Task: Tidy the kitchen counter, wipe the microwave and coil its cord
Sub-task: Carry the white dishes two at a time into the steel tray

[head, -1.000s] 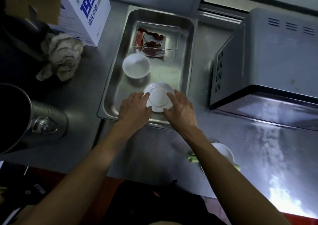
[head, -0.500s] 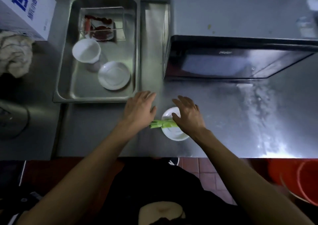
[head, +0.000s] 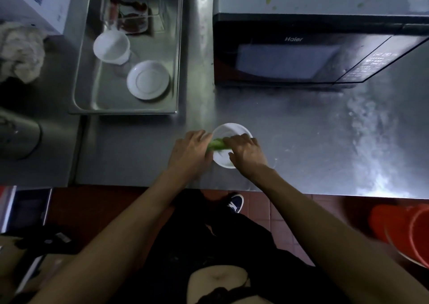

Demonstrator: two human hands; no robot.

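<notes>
Near the front edge of the steel counter (head: 301, 141), a small round white bowl (head: 228, 129) with pale green vegetable stalks (head: 217, 145) lying across it. Left hand (head: 189, 151) at the bowl's left side, fingers curled onto the stalks' left end; right hand (head: 247, 154) over the bowl's right half, fingers bent down on the stalks' other end. Hands close together, both gripping the greens. Behind, a black-fronted silver microwave (head: 313, 55). To the left, well apart, a rectangular steel tray (head: 176, 48) holding a white saucer (head: 148, 79) and white cup (head: 111, 47).
</notes>
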